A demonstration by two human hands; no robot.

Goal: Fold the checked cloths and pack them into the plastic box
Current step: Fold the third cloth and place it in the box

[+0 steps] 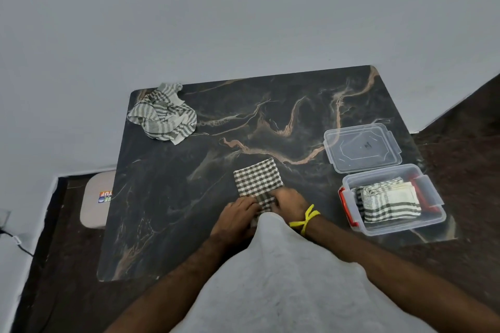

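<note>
Both hands (263,209) pinch checked cloth (257,181) — stool (96,200) sticker reads "TUF"

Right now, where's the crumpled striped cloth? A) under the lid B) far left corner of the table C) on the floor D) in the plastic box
B: the crumpled striped cloth lies unfolded at the far left corner of the table, well away from the plastic box and its lid.

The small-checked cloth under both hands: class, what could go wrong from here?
1. The small-checked cloth could spring open if the left hand or right hand lets go.
2. The clear plastic box already holds a folded striped cloth, so space may be tight.
</note>
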